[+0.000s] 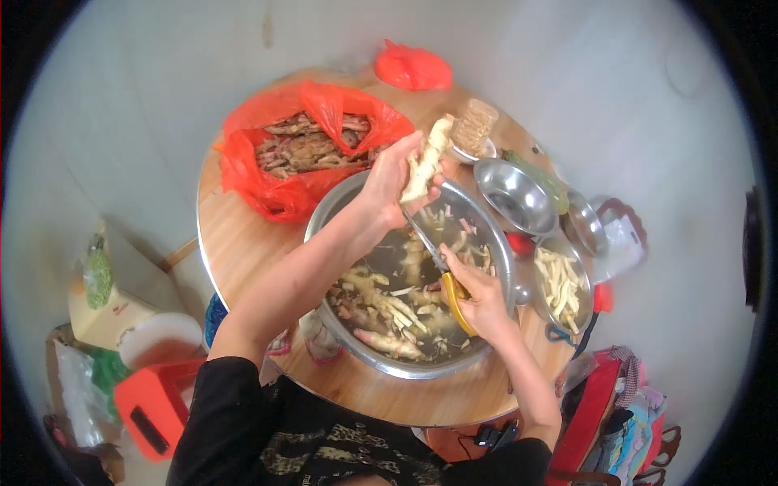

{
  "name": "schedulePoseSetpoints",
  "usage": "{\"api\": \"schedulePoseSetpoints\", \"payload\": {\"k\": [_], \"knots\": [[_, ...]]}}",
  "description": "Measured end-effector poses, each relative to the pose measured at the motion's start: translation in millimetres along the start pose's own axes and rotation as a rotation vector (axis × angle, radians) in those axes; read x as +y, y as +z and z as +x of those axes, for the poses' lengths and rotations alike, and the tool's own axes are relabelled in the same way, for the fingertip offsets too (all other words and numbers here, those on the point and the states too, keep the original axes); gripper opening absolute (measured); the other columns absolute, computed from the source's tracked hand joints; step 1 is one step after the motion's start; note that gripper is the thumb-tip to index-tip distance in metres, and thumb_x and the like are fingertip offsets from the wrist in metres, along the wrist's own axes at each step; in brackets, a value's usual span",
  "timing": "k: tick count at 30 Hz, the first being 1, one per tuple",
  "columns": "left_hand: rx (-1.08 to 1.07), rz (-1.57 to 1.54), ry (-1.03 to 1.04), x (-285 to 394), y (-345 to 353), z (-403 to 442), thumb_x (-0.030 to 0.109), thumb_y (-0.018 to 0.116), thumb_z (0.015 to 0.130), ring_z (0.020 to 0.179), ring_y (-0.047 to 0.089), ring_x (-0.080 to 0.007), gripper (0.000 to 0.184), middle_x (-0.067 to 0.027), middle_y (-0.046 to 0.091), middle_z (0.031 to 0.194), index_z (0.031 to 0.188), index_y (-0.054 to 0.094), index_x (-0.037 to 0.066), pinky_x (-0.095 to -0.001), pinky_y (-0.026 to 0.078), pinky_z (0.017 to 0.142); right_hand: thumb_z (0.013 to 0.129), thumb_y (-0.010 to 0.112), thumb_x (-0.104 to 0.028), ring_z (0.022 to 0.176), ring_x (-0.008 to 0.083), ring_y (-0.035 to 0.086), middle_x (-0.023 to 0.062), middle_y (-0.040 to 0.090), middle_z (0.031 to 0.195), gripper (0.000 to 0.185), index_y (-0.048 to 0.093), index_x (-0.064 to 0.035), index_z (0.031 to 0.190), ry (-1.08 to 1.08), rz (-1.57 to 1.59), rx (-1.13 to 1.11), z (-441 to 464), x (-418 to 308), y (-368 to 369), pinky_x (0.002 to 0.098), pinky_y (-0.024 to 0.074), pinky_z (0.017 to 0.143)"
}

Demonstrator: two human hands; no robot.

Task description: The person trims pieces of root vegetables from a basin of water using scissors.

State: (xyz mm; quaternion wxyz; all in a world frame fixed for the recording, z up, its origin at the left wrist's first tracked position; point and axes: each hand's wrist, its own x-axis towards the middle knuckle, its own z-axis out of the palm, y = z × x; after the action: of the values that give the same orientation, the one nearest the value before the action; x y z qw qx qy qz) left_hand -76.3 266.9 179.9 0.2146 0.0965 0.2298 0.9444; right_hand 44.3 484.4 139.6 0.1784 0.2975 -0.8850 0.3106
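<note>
My left hand is closed around a pale, peeled ginger root, held up over the far side of a large metal basin. My right hand grips scissors with yellow handles above the basin's right part. Their blades point up toward the left hand, close below the root; whether they touch it I cannot tell. Murky water in the basin holds several ginger pieces and pale, pink-tipped trimmings.
An open red plastic bag of brown, unpeeled roots lies at the back left. Metal bowls stand to the right, beside a bowl of pale strips. A red bag sits at the far edge of the round wooden table.
</note>
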Motion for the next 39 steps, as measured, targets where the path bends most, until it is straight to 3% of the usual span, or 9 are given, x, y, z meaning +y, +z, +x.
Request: {"api": "schedulePoseSetpoints", "payload": {"k": [7, 14, 20, 23, 26, 27, 30, 34, 39], "knots": [[-0.051, 0.189, -0.040, -4, 5, -2, 0.053, 0.053, 0.100, 0.065, 0.063, -0.0139, 0.043, -0.0071, 0.068, 0.085, 0.104, 0.061, 0.010, -0.0256, 0.052, 0.056, 0.082, 0.073, 0.000, 0.071, 0.0241, 0.067, 0.0170, 0.070, 0.087, 0.066, 0.057, -0.0177, 0.144, 0.043, -0.109, 0.105, 22, -6, -52, 0.0343, 0.0522, 0.068], [0.000, 0.392, -0.012, -6, 5, -1, 0.053, 0.054, 0.100, 0.066, 0.064, -0.0124, 0.042, -0.0044, 0.069, 0.086, 0.103, 0.063, 0.012, -0.0259, 0.051, 0.056, 0.075, 0.072, 0.004, 0.069, 0.0286, 0.065, 0.0172, 0.068, 0.086, 0.075, 0.056, -0.0204, 0.144, 0.053, -0.180, -0.178, 7, -23, -55, 0.0408, 0.0526, 0.069], [0.013, 0.441, -0.029, -11, 3, -1, 0.051, 0.055, 0.100, 0.065, 0.063, -0.0124, 0.042, -0.0042, 0.067, 0.082, 0.101, 0.063, 0.010, -0.0254, 0.049, 0.054, 0.074, 0.073, 0.002, 0.076, 0.0278, 0.068, 0.0155, 0.065, 0.082, 0.075, 0.056, -0.0211, 0.144, 0.180, -0.092, 0.037, 10, -6, -54, 0.0377, 0.0547, 0.075], [0.002, 0.469, -0.024, -8, 1, 0, 0.052, 0.055, 0.099, 0.062, 0.061, -0.0121, 0.043, -0.0038, 0.066, 0.079, 0.100, 0.062, 0.010, -0.0258, 0.047, 0.052, 0.075, 0.072, 0.003, 0.076, 0.0293, 0.068, 0.0149, 0.065, 0.081, 0.073, 0.056, -0.0181, 0.144, -0.052, -0.286, -0.135, 4, -14, -49, 0.0359, 0.0550, 0.077], [-0.035, 0.488, 0.000, -11, -4, 4, 0.053, 0.055, 0.099, 0.060, 0.058, -0.0122, 0.045, -0.0039, 0.064, 0.077, 0.099, 0.062, 0.009, -0.0267, 0.045, 0.051, 0.083, 0.070, 0.002, 0.079, 0.0162, 0.063, 0.0172, 0.068, 0.094, 0.063, 0.056, -0.0116, 0.143, 0.098, -0.063, -0.013, 9, -13, -55, 0.0286, 0.0509, 0.079], [-0.053, 0.485, 0.021, -11, -1, 3, 0.053, 0.054, 0.099, 0.058, 0.056, -0.0125, 0.045, -0.0041, 0.064, 0.077, 0.098, 0.062, 0.009, -0.0272, 0.045, 0.051, 0.077, 0.071, 0.005, 0.092, 0.0282, 0.071, 0.0207, 0.071, 0.108, 0.071, 0.056, -0.0139, 0.143, 0.101, -0.061, 0.063, 13, -6, -56, 0.0354, 0.0547, 0.082], [0.071, 0.566, -0.084, -8, 10, -9, 0.051, 0.051, 0.101, 0.058, 0.057, -0.0133, 0.044, -0.0053, 0.065, 0.078, 0.099, 0.061, 0.008, -0.0264, 0.044, 0.050, 0.073, 0.070, 0.003, 0.083, 0.0324, 0.069, 0.0167, 0.068, 0.090, 0.076, 0.055, -0.0166, 0.145, 0.127, -0.281, -0.048, 12, -3, -57, 0.0397, 0.0552, 0.081], [0.081, 0.518, 0.043, -8, -1, 3, 0.049, 0.049, 0.103, 0.056, 0.058, -0.0148, 0.044, -0.0072, 0.067, 0.081, 0.102, 0.060, 0.007, -0.0280, 0.045, 0.048, 0.072, 0.069, 0.003, 0.081, 0.0344, 0.068, 0.0157, 0.065, 0.082, 0.078, 0.055, -0.0194, 0.145, -0.046, -0.301, -0.173, 6, -11, -47, 0.0425, 0.0547, 0.077], [0.116, 0.450, -0.041, -7, -3, 4, 0.048, 0.046, 0.105, 0.064, 0.065, -0.0169, 0.044, -0.0098, 0.069, 0.086, 0.110, 0.059, 0.006, -0.0291, 0.053, 0.058, 0.073, 0.068, 0.006, 0.077, 0.0308, 0.070, 0.0192, 0.071, 0.094, 0.078, 0.056, -0.0230, 0.144, 0.046, -0.134, 0.064, 18, 5, -51, 0.0388, 0.0551, 0.071]]}}
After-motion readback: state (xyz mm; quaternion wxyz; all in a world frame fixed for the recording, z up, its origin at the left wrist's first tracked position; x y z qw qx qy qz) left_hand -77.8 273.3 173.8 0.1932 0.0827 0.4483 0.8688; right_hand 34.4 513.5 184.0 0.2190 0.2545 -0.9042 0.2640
